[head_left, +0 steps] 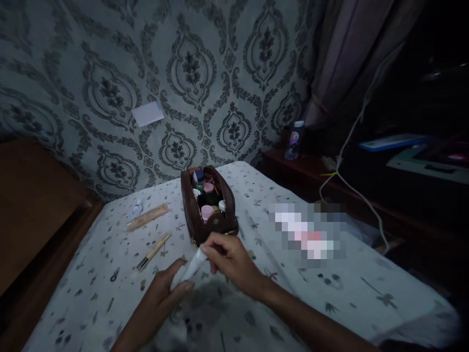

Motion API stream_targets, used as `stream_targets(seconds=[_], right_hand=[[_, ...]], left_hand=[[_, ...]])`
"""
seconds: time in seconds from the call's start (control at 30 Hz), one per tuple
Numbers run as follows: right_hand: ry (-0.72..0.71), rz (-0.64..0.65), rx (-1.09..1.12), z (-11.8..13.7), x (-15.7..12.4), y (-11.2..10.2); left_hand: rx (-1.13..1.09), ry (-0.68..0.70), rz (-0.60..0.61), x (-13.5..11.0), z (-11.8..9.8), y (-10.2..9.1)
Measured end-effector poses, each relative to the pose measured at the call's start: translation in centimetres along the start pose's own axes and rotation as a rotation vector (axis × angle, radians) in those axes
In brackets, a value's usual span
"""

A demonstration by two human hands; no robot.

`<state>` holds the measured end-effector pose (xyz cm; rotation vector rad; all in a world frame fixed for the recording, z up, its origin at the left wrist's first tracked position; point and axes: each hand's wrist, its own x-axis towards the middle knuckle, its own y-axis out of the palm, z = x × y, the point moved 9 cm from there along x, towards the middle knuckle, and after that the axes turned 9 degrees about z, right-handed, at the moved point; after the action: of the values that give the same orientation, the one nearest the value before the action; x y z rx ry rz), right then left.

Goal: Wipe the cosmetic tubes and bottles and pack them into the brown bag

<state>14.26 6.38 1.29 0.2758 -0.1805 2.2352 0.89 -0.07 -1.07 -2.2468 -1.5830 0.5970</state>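
My left hand [161, 296] is closed around a slim white tube [195, 262], its upper end tilted toward the right. At that end, the fingers of my right hand [232, 256] pinch the tip. Just beyond my hands an unzipped brown cosmetics bag [187, 212] lies on the bed, packed with small jars and bottles. One pink-lidded jar [207, 212] shows near its front. To the left rest a thin gold-and-silver makeup stick [154, 251], a beige squeeze tube [147, 217] and a small pale bottle [137, 208].
Patterned white sheet [110, 244] covers the bed. A dark bottle with a white cap [294, 142] stands on a wooden ledge at right, where a white cable [361, 195] hangs. A pixelated patch hides something on the right side of the sheet. Patterned wallpaper rises behind.
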Motion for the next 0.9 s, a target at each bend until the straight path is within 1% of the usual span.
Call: stream_targets(seconds=[0.07,0.13,0.17,0.23,0.3,0.37,0.43,0.5,0.53,0.6,0.67,0.73,0.83,0.9], right_hand=[[-0.032,-0.056,-0.065,1.6,-0.4,-2.6],[-0.097,-0.082,-0.15,3.5,-0.7,-4.9],[-0.124,-0.095,-0.188,4.4,-0.8,-6.0],[-0.155,-0.168,-0.243,5.8,-0.9,-8.5],[-0.189,-0.309,-0.289,7.2,-1.0,-11.5],[-0.24,-0.441,-0.356,8.5,-1.1,-13.9],[-0.295,-0.501,-0.437,9.4,-0.6,-15.3],[-0.328,-0.495,-0.51,9.8,0.5,-15.7],[-0.333,-0.475,-0.544,9.8,1.1,-15.6],[-0.333,-0.407,-0.617,9.5,2.6,-15.0],[-0.358,-0.317,-0.705,9.2,4.1,-13.9],[-0.411,-0.223,-0.807,8.8,5.4,-12.7],[-0.498,-0.113,-0.976,7.9,6.7,-11.3],[-0.538,-0.078,-1.058,7.2,7.3,-10.7]], left_hand=[[-0.014,-0.013,0.015,0.7,-0.7,0.0],[0.02,-0.007,0.024,1.6,-2.0,0.0],[0.058,0.01,0.027,2.2,-2.9,0.0],[0.179,0.06,0.008,3.5,-4.6,-0.1],[0.364,0.142,-0.088,4.9,-6.1,-0.7],[0.611,0.241,-0.218,5.9,-7.4,-1.1],[0.881,0.294,-0.304,6.7,-7.9,-0.9],[1.105,0.282,-0.338,7.5,-7.5,-0.6],[1.183,0.279,-0.349,7.7,-7.3,-0.5],[1.262,0.329,-0.367,7.8,-7.2,-0.2],[1.265,0.416,-0.379,7.6,-7.4,0.0],[1.235,0.468,-0.384,7.5,-7.2,0.1],[1.176,0.496,-0.374,7.5,-6.7,0.1],[1.139,0.503,-0.352,7.6,-6.3,0.1]])
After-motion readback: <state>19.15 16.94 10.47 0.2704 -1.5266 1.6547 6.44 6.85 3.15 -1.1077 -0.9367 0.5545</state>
